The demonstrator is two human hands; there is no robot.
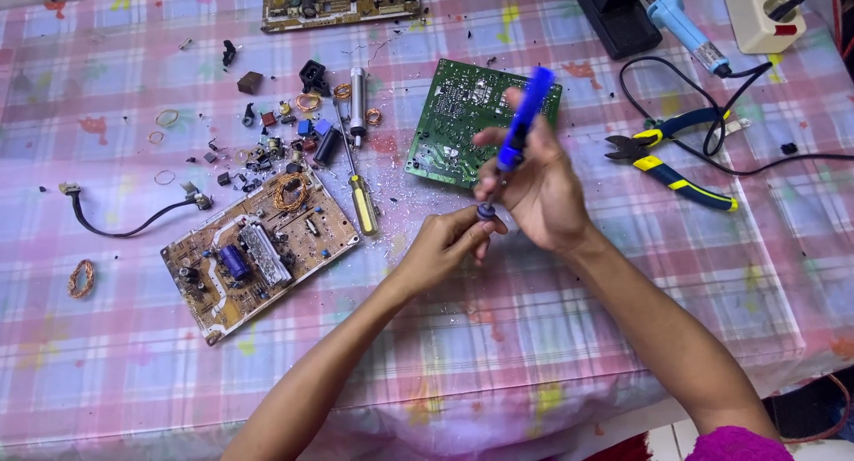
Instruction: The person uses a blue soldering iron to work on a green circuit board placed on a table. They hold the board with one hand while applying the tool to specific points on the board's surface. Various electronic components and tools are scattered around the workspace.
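Observation:
My right hand (538, 190) grips a blue-handled tool (525, 114), held upright with its tip pointing down. Beside it, my left hand (445, 243) pinches a small dark round part (487, 212) right at that tip. Both hands hover above the tablecloth just in front of a green circuit board (458, 114), which lies face down. A brown circuit board (253, 247) with a blue capacitor and a copper coil sits to the left of my left hand. A yellow-handled screwdriver (360, 194) lies between the two boards.
Loose removed components and copper coils (285, 132) are scattered at the upper left. Blue-and-yellow pliers (672, 163), a black cable, a light-blue tool (685, 25) and a white power strip (761, 12) lie to the right. Another brown board (338, 3) rests at the top edge.

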